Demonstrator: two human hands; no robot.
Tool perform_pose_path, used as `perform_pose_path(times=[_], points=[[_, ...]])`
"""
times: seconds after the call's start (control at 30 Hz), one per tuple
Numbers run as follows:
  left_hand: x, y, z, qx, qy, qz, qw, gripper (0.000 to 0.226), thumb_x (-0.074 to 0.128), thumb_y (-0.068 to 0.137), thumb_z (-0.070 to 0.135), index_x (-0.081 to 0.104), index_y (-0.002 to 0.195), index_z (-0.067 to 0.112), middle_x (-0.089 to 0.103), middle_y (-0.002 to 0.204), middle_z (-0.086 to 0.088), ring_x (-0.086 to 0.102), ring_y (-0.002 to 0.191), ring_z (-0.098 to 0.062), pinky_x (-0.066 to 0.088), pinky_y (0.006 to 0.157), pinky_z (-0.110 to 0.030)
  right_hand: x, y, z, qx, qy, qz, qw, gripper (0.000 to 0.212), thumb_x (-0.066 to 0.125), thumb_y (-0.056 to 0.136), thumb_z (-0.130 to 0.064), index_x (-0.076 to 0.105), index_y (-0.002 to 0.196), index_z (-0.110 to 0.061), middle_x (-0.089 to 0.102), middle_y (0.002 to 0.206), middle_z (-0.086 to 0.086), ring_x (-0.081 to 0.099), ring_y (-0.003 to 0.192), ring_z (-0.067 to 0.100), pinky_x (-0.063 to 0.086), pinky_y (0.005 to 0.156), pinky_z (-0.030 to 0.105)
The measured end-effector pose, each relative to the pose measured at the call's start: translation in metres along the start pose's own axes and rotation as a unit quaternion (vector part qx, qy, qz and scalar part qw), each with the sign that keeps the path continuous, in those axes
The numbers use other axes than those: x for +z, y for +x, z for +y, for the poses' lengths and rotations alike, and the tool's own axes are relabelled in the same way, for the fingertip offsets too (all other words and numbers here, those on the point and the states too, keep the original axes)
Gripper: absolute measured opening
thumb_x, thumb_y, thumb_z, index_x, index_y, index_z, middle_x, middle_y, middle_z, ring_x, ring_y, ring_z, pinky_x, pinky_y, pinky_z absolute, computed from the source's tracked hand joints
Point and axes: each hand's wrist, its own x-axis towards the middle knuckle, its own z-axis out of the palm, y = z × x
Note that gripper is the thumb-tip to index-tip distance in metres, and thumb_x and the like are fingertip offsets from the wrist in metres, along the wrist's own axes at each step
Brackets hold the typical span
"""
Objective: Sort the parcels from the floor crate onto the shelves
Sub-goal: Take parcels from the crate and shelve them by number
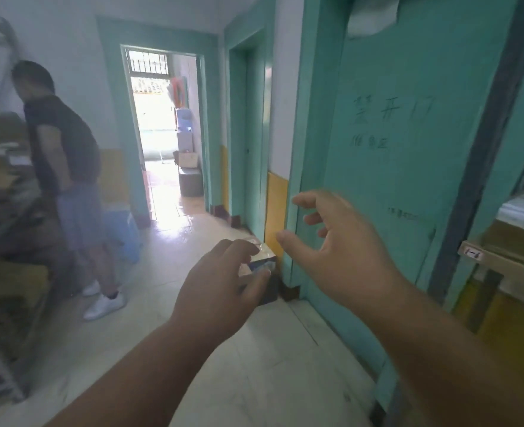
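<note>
**One parcel in hand, no shelf reached yet**

Nearest the camera, two bare forearms stretch forward over the pale floor [254, 374]. The left hand [223, 285] grips a small parcel [262, 266], its fingers curled over the top and its thumb against the near face; the parcel looks like a small box with a pale, partly blue label, though motion blur makes its details hard to read. The right hand [337, 238] is spread, fingers loosely bent and apart, holding nothing; it hovers just beside the parcel without touching it, in front of the teal door [408, 149].

The floor crate named in the task is not in view, so how many parcels remain cannot be told. Judging by the held parcel, this one has been taken up but is not yet placed.

At the right edge, shelving [513, 241] with stacked goods shows through a doorway; on the left, blurred racks [5, 180] carry boxes. Either could be the destination. Further off, another person [66, 167] stands by the left racks, and beyond is a bright doorway [162, 143].
</note>
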Motion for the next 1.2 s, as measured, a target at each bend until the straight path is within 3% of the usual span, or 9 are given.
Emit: perform_pose_path(times=[0.17, 0.27, 0.4, 0.53, 0.67, 0.9, 1.2], points=[[0.043, 0.066, -0.062, -0.031, 0.01, 0.001, 0.999, 0.034, 0.065, 0.089, 0.048, 0.059, 0.12, 0.036, 0.056, 0.11, 0.021, 0.053, 0.091, -0.002, 0.037, 0.071, -0.009, 0.063, 0.08, 0.046, -0.008, 0.019, -0.019, 1.0, 0.045, 0.068, 0.087, -0.046, 0.052, 0.129, -0.035, 0.05, 0.119, -0.015, 0.05, 0.102, 0.004, 0.043, 0.088, 0.025], [0.045, 0.105, -0.11, -0.063, 0.041, 0.003, 0.997, 0.03, 0.064, 0.09, 0.048, 0.058, 0.117, 0.037, 0.056, 0.107, 0.018, 0.055, 0.091, -0.003, 0.044, 0.073, -0.014, 0.112, 0.139, 0.058, -0.004, 0.061, -0.055, 0.997, 0.044, 0.068, 0.088, -0.043, 0.053, 0.128, -0.033, 0.054, 0.127, -0.01, 0.051, 0.1, 0.006, 0.044, 0.085, 0.023], [0.035, 0.144, -0.183, -0.119, 0.092, 0.012, 0.989, 0.033, 0.062, 0.089, 0.051, 0.057, 0.119, 0.038, 0.054, 0.106, 0.021, 0.054, 0.089, 0.0, 0.039, 0.071, -0.008, 0.193, 0.212, 0.059, -0.024, 0.1, -0.101, 0.99, 0.043, 0.066, 0.089, -0.046, 0.052, 0.128, -0.036, 0.051, 0.132, -0.014, 0.051, 0.104, 0.001, 0.042, 0.078, 0.015], [0.04, 0.169, -0.271, -0.164, 0.096, 0.039, 0.981, 0.032, 0.064, 0.087, 0.049, 0.061, 0.115, 0.034, 0.06, 0.106, 0.016, 0.056, 0.089, -0.003, 0.052, 0.078, -0.025, 0.283, 0.272, 0.057, -0.049, 0.121, -0.144, 0.981, 0.04, 0.065, 0.089, -0.047, 0.053, 0.125, -0.036, 0.051, 0.126, -0.017, 0.051, 0.106, 0.002, 0.048, 0.089, 0.026], [0.061, 0.222, -0.365, -0.181, 0.109, 0.039, 0.977, 0.035, 0.063, 0.087, 0.052, 0.061, 0.117, 0.034, 0.062, 0.108, 0.015, 0.058, 0.093, -0.004, 0.054, 0.085, -0.031, 0.363, 0.336, 0.07, -0.038, 0.114, -0.145, 0.982, 0.041, 0.067, 0.088, -0.044, 0.055, 0.126, -0.032, 0.054, 0.125, -0.015, 0.054, 0.108, 0.005, 0.05, 0.094, 0.034], [0.132, 0.368, -0.442, -0.114, 0.066, -0.059, 0.989, 0.032, 0.06, 0.091, 0.052, 0.059, 0.117, 0.035, 0.057, 0.108, 0.017, 0.056, 0.09, -0.004, 0.05, 0.076, -0.023, 0.422, 0.433, 0.14, 0.066, 0.041, -0.13, 0.988, 0.042, 0.065, 0.089, -0.046, 0.053, 0.127, -0.033, 0.053, 0.129, -0.011, 0.052, 0.105, 0.004, 0.04, 0.075, 0.012], [0.289, 0.517, -0.524, -0.079, 0.003, -0.151, 0.985, 0.026, 0.06, 0.092, 0.047, 0.062, 0.113, 0.032, 0.053, 0.099, 0.019, 0.056, 0.085, -0.007, 0.038, 0.068, -0.015, 0.491, 0.551, 0.271, 0.132, -0.017, -0.104, 0.986, 0.041, 0.064, 0.09, -0.044, 0.053, 0.127, -0.03, 0.053, 0.129, -0.01, 0.053, 0.111, 0.009, 0.044, 0.088, 0.023]])
